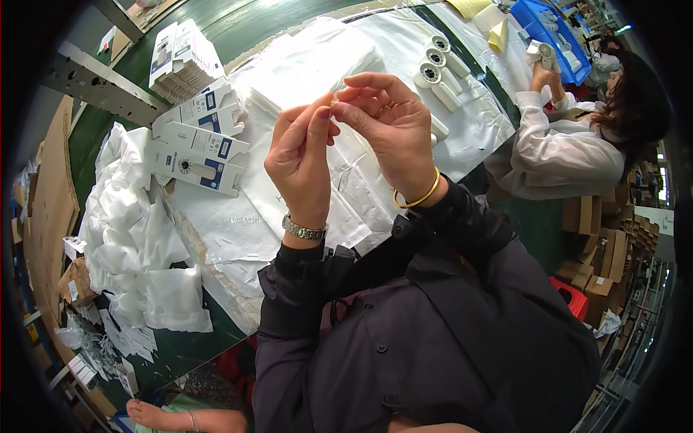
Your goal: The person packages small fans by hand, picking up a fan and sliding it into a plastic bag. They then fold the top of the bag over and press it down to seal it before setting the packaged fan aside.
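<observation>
Head view: fingertips of left hand (302, 155) and right hand (393, 137) are pressed together above white plastic sheeting (317, 61). Anything pinched cannot be discerned.

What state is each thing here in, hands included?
Left hand, pinching; anything held unclear
Right hand, pinching; anything held unclear
White flexible sheeting, layered
White-and-blue printed cardboard cartons, flattened
White translucent plastic bags, crumpled, heaped
White plastic round-headed devices, lined up
Blue plastic bin, open, loaded
</observation>
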`<state>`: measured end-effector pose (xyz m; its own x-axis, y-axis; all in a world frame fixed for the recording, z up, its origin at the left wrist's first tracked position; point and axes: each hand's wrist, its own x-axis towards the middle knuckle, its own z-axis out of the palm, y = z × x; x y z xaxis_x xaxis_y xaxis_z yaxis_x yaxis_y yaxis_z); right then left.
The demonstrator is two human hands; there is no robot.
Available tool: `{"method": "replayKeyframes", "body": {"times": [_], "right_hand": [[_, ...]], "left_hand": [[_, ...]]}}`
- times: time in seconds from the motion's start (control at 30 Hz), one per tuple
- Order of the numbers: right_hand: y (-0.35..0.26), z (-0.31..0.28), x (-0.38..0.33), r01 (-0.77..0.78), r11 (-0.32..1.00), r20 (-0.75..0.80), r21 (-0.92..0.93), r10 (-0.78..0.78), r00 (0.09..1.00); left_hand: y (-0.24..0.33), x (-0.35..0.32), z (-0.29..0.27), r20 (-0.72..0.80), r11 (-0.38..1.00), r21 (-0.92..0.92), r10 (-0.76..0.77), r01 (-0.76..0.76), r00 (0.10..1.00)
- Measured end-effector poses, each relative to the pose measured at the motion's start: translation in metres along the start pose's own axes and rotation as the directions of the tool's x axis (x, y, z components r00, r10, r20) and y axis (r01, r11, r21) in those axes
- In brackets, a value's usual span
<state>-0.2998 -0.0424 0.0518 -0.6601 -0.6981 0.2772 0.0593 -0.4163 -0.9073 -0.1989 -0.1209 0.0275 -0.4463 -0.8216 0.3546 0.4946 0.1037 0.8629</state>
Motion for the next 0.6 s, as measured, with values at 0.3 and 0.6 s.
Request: {"method": "replayKeyframes", "body": {"times": [0.3, 0.6], "right_hand": [[0.013, 0.011, -0.005, -0.154, 0.976, 0.095, 0.151, 0.141, 0.985], [0.014, 0.040, 0.027, 0.179, 0.958, 0.256, -0.226, -0.119, 0.959]], "left_hand": [[0.007, -0.009, -0.015, -0.052, 0.897, 0.439, 0.077, -0.046, 0.996], [-0.012, 0.002, -0.036, -0.374, 0.989, 0.005, -0.133, 0.146, 0.918]]}}
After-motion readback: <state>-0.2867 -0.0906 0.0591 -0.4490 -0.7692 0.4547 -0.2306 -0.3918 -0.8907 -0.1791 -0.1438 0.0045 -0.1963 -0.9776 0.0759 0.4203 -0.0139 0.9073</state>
